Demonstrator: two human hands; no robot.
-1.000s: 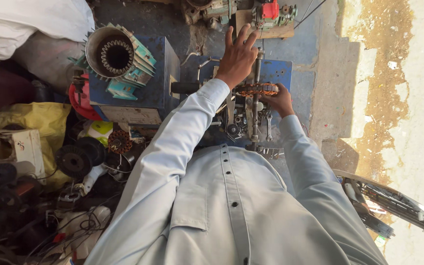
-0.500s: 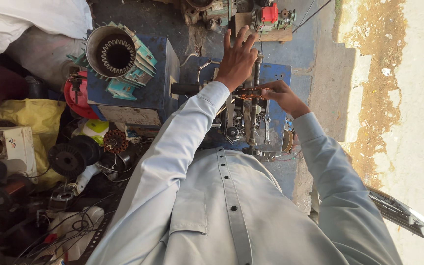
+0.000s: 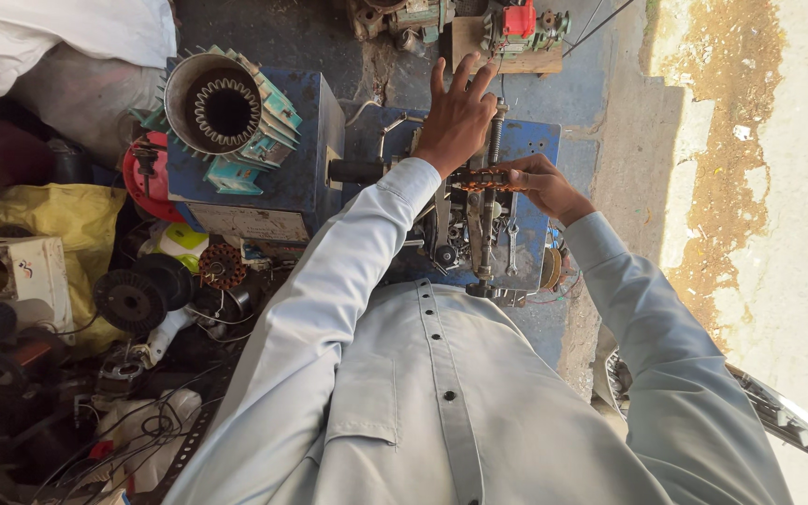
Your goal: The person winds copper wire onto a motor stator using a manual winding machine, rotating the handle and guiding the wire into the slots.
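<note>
So not much moved here, mostly our right hand [image 3: 542,185]. A second ago it sat curled under the copper-wound part [image 3: 479,176]; now it's crept up toward 12 o'clock and pinches that part's end from the 3 o'clock side. Our left hand [image 3: 455,117] has its fingers spread a bit wider over the threaded rod [image 3: 490,159]. Our right elbow swung out toward 4 o'clock too.

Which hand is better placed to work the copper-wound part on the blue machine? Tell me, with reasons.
Right, probably. The right hand pinches the copper-wound part in its fingers. The left hand is splayed open beyond it, gripping nothing.
</note>
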